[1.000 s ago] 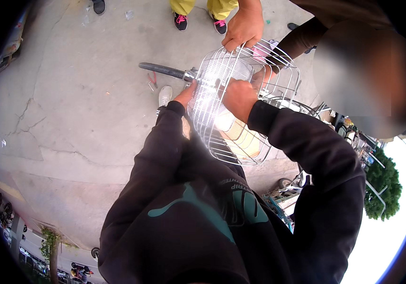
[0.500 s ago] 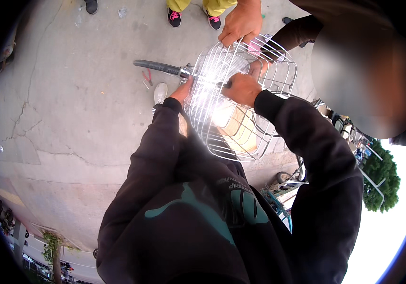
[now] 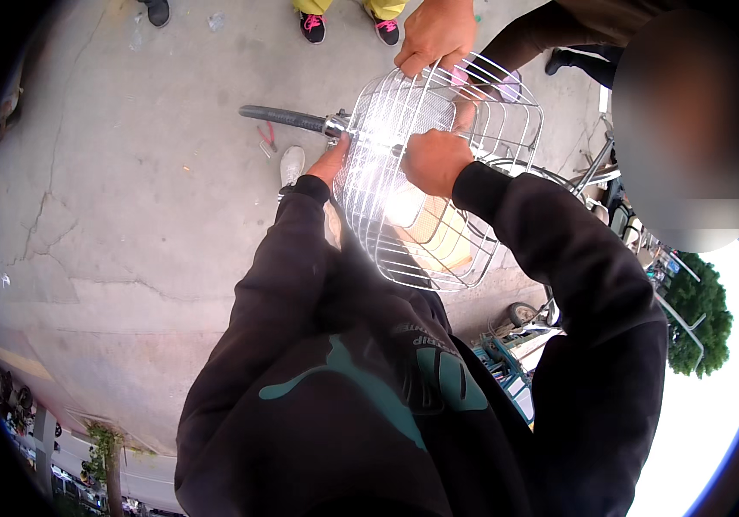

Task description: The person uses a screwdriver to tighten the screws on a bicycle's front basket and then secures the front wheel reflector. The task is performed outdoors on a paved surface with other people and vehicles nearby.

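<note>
— What's out to the left of the hands?

— Cracked concrete ground (image 3: 111,189), and a small red tool (image 3: 267,135) lying on it, near the black handlebar grip (image 3: 281,116). That grip runs in toward the left hand (image 3: 331,162), and a white shoe (image 3: 290,165) sits just below it.

— And the left hand itself?

— It comes up out of a dark sleeve and presses against the left side of the wire basket (image 3: 438,172), fingers wrapped onto the wires. Closed on the basket, as far as I can see, though the mesh glare hides the fingertips.

— Where's the basket, then?

— Held between the two hands, tilted, its mesh bottom shining towards us. A tan box-like thing (image 3: 438,237) shows through the wires below the grips.

— The right hand?

— The right hand (image 3: 435,160) is a fist on the basket's middle, knuckles up, clamped around the wires; its forearm bends in from the right.

— Anyone else?

— Another person's hand (image 3: 435,34) grips the basket's far rim, just above the right hand. Pink-laced shoes (image 3: 348,24) stand beyond. Further right, bicycle parts (image 3: 598,185) crowd behind the basket.
</note>
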`<state>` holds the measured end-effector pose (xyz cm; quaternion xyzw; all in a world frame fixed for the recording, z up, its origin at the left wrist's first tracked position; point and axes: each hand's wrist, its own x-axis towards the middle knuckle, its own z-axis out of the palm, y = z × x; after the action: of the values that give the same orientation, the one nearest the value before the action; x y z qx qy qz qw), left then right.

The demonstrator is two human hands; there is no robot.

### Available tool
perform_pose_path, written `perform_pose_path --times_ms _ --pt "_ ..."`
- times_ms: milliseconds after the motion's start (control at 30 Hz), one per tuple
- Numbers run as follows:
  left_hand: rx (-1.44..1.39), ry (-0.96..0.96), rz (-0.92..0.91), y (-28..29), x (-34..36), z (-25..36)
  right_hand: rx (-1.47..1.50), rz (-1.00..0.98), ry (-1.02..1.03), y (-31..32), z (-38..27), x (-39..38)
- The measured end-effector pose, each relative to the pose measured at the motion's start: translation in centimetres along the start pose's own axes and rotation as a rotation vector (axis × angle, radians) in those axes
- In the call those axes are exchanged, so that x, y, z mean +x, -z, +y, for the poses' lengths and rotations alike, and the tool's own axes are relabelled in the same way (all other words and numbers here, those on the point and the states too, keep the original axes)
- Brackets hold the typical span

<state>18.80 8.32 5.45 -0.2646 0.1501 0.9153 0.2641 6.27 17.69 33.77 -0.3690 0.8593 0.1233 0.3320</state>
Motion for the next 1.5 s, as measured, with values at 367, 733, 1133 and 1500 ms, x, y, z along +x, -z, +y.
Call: perform_pose_path --times_ms 367,733,1133,1500 --pt "0.015 -0.003 -0.008 -0.3 -0.3 0.3 -0.894 0.125 0.641 -1.1 0.0 -0.4" --pt "-0.032 -0.007 0.019 -0.4 -0.2 -0.1 -0.206 -0.033 0.166 0.5 -0.2 0.0" --pt "-0.029 -0.001 0.018 -0.6 0.0 -0.2 -0.168 -0.053 0.130 0.8 0.1 0.4" --pt "-0.048 -0.012 -0.023 0.2 0.4 -0.5 -0.018 -0.011 0.061 1.0 0.4 0.5"
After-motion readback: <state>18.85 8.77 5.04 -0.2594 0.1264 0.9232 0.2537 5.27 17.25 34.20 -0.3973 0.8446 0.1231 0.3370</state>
